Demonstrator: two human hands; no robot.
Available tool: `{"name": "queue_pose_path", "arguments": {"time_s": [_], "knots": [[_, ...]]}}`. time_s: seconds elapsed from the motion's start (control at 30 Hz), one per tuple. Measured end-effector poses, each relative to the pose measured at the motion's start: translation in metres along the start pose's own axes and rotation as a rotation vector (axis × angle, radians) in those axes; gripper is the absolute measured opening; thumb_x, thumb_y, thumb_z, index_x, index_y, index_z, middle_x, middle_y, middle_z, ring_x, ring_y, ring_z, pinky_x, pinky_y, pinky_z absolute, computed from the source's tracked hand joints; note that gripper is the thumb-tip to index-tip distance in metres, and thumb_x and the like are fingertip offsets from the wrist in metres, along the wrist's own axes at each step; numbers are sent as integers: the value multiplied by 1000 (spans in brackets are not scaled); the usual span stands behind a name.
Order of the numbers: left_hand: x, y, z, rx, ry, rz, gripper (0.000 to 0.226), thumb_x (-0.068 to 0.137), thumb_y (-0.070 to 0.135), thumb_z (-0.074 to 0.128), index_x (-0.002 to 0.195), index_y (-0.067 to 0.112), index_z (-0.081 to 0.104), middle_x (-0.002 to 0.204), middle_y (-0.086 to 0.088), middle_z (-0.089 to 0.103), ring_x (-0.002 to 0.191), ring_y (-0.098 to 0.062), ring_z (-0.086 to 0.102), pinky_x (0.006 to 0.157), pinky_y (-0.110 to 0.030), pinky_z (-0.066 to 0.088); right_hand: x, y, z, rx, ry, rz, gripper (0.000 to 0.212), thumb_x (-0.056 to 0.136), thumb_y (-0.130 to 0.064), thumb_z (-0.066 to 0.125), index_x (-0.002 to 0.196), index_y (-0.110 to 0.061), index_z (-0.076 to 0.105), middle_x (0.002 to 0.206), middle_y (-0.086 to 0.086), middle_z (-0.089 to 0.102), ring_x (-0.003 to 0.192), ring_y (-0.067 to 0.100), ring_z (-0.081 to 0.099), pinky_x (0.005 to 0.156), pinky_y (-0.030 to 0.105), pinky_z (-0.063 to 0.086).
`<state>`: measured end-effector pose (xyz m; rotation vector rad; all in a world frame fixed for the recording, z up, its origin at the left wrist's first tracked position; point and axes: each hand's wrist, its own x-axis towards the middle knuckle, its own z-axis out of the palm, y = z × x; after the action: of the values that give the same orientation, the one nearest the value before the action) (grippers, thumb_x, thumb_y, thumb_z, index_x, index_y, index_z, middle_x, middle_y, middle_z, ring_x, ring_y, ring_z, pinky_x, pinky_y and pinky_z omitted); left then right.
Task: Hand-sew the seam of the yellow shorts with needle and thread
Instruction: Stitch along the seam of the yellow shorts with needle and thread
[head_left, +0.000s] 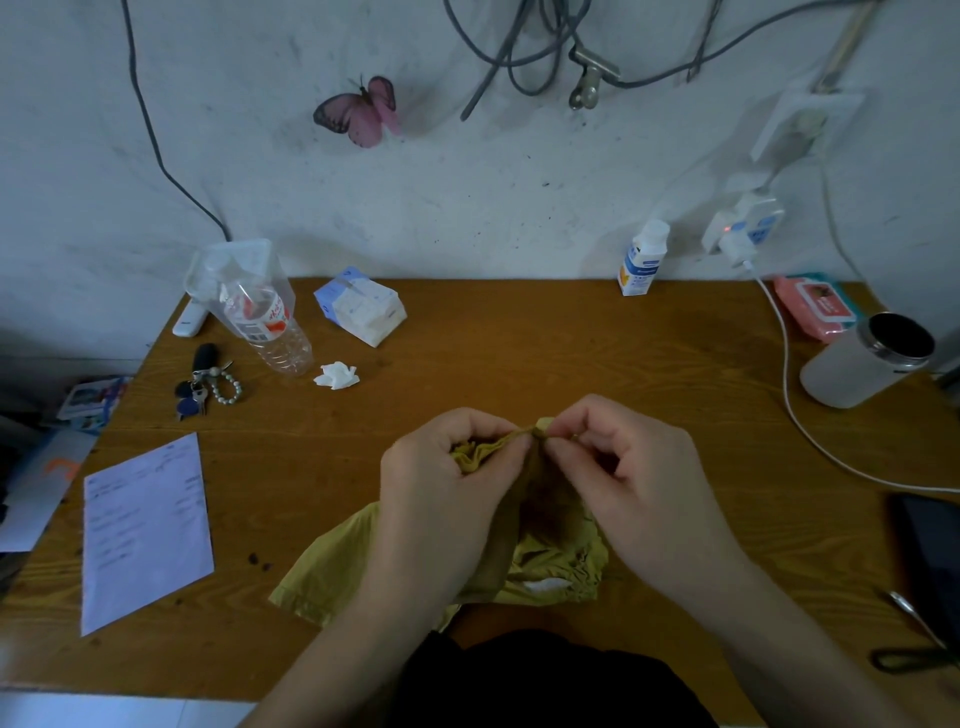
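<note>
The yellow shorts lie bunched on the wooden table near its front edge, with one gathered edge lifted up between my hands. My left hand grips the folded seam of the shorts from the left, fingers curled round the fabric. My right hand pinches the same raised edge from the right with thumb and forefinger. The needle and thread are too small to make out at the pinch. Both hands meet just above the middle of the table.
A sheet of paper lies at the left. Keys, a plastic bottle, a tissue pack and a crumpled tissue sit at back left. A white cup, a charger cable, a phone and scissors are at the right.
</note>
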<state>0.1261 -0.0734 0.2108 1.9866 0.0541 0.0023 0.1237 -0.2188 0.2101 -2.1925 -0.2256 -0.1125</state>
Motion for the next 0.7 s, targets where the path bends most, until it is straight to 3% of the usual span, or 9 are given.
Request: {"name": "queue_pose_path", "arguments": {"time_s": [0.23,0.33,0.4,0.5,0.7], "knots": [[10,0,-12,-271,-235,-256,8,78,16,72,71,21,75,67,-1,73,65,-16,69,59,-23,54,7,9,-16,265,-236,103,20,88,-11,60,72,-23,63,46,-12,52,43,2,41,46,13,34],[13,0,-17,-371,-366,-310,12,65,26,75,72,17,76,71,-8,73,68,-21,70,66,-30,57,9,14,-20,445,-328,170,17,85,-15,62,69,-21,65,46,-8,47,45,7,39,46,15,32],[15,1,-19,-500,-457,-386,21,56,27,77,73,14,76,71,-10,72,67,-21,70,65,-29,57,9,17,-21,573,-375,219,13,79,-17,61,69,-20,67,46,-7,45,44,6,38,46,14,33],[17,1,-21,-645,-549,-495,19,60,16,77,76,8,76,71,-12,72,64,-21,69,61,-29,58,9,22,-22,711,-433,263,12,77,-15,61,70,-20,68,45,-8,44,42,4,37,46,15,35],[16,0,-16,-758,-582,-596,13,63,7,76,75,2,74,68,-13,71,58,-21,69,58,-29,59,5,25,-19,769,-440,259,14,78,-16,60,69,-22,68,46,-8,44,42,4,36,45,17,31]]}}
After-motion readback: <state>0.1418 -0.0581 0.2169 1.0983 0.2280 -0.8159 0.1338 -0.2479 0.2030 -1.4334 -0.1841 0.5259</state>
